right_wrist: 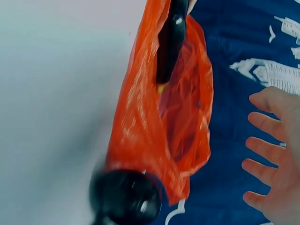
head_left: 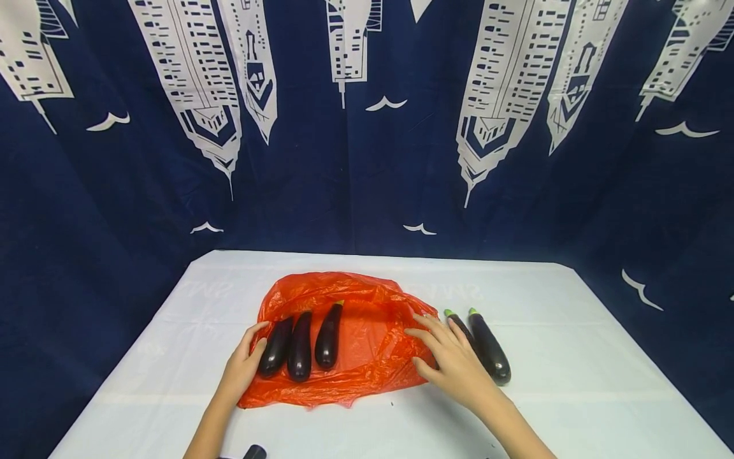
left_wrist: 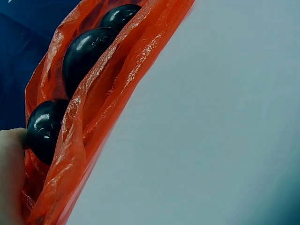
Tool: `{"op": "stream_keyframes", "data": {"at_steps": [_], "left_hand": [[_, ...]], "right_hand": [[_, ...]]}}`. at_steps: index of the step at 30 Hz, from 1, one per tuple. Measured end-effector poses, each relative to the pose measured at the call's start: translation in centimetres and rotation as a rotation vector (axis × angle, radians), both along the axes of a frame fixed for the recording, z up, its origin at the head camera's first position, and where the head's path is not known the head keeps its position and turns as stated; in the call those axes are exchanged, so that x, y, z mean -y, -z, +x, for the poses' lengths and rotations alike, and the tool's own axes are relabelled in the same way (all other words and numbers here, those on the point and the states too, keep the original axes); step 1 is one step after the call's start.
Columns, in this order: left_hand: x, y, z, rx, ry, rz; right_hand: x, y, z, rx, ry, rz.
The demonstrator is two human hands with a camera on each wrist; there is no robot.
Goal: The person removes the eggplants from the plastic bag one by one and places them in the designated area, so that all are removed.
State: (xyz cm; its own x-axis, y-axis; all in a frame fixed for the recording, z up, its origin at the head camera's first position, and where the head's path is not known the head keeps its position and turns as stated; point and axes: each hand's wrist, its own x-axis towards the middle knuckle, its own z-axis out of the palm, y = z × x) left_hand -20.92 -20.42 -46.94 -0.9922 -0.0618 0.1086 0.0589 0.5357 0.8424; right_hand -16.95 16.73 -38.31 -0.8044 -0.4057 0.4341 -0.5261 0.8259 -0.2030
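Inside one red bag (head_left: 367, 328): three eggplants (head_left: 300, 349); outside, at least two eggplants (head_left: 490, 349).

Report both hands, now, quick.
Left hand: at the left edge of the red plastic bag, beside an eggplant; whether it grips anything cannot be told.
Right hand: open, fingers spread, holding nothing.

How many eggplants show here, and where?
5 visible: three eggplants in the red bag, two eggplants on the table to its right, one of them partly behind the right hand; more may be hidden there.
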Motion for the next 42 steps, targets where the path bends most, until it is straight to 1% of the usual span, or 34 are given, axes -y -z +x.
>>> {"op": "stream_keyframes", "data": {"at_steps": [5,14,18,20,24,31,42], "left_hand": [[0.0,0.0,0.0,0.0,0.0,0.002],[0.0,0.0,0.0,0.001,0.001,0.007],[0.0,0.0,-0.1,0.001,0.0,0.009],[0.0,0.0,-0.1,0.002,-0.001,0.006],[0.0,0.0,-0.1,0.009,-0.002,0.001],[0.0,0.1,0.0,0.01,-0.003,0.0],[0.0,0.0,0.0,-0.002,-0.002,0.006]], "right_hand": [[2.0,-0.3,-0.5,-0.006,-0.055,0.011],[5.2,-0.7,-1.5,0.048,-0.113,-0.023],[6.2,-0.8,-1.8,0.09,-0.127,-0.034],[6.7,-0.7,-1.9,0.127,-0.13,-0.045],[7.8,-0.5,-2.0,0.188,-0.147,-0.068],[9.5,0.3,-2.1,0.253,-0.163,-0.068],[11.8,1.3,-3.0,0.361,-0.152,0.006]]}}
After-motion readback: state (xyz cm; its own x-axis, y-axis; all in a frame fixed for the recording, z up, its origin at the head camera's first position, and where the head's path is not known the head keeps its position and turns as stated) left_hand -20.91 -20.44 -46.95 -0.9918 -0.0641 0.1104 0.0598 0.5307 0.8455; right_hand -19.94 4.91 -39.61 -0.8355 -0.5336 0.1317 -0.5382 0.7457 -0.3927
